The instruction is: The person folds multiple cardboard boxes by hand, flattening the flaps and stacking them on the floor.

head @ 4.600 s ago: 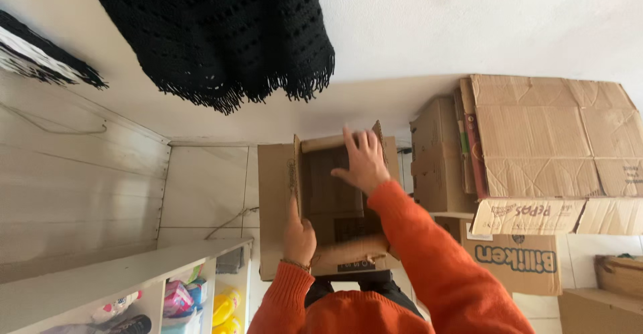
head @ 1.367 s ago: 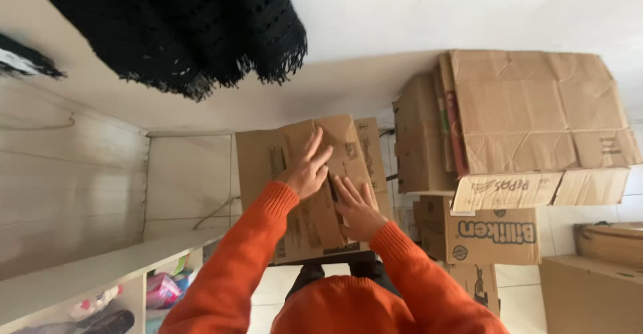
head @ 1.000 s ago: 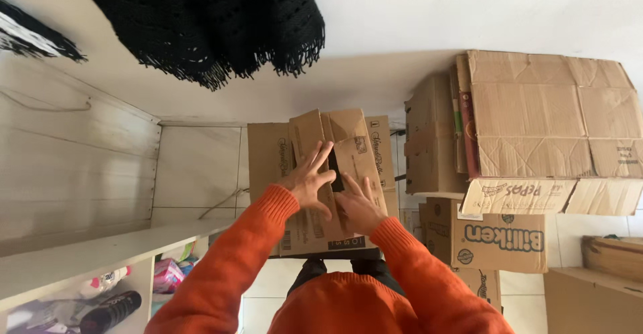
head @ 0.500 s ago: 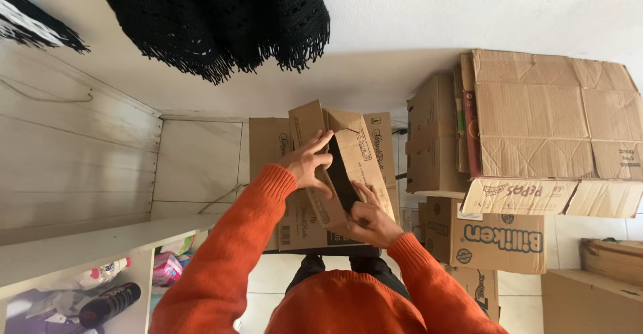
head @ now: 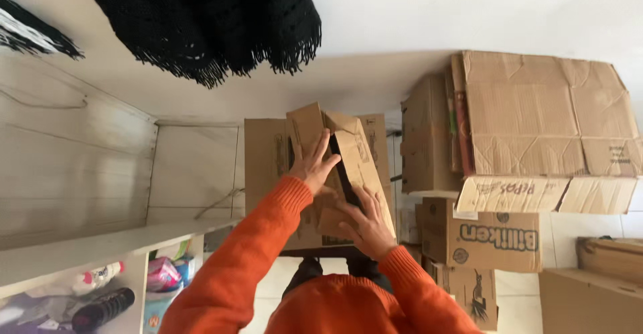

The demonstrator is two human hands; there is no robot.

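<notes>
A brown cardboard box (head: 264,166) is in the middle of the view, its top flaps partly folded with a dark gap between them. My left hand (head: 313,165) lies flat on an inner flap (head: 305,123), fingers spread. My right hand (head: 365,225) is lower and to the right, with fingers and thumb around the lower end of a tilted flap (head: 358,166). Both of my sleeves are orange. The inside of the box is hidden.
Several cardboard boxes (head: 495,240) are stacked at the right, with a large flattened one (head: 542,113) beside them. A black fringed cloth (head: 214,19) hangs in at the top. A white shelf (head: 100,243) at lower left holds bottles and packets. The view looks upside down.
Earlier the box was open and my hands were at its flaps. Since then the flaps have been folded inward, and my right hand has moved down to the lower end of the tilted flap.
</notes>
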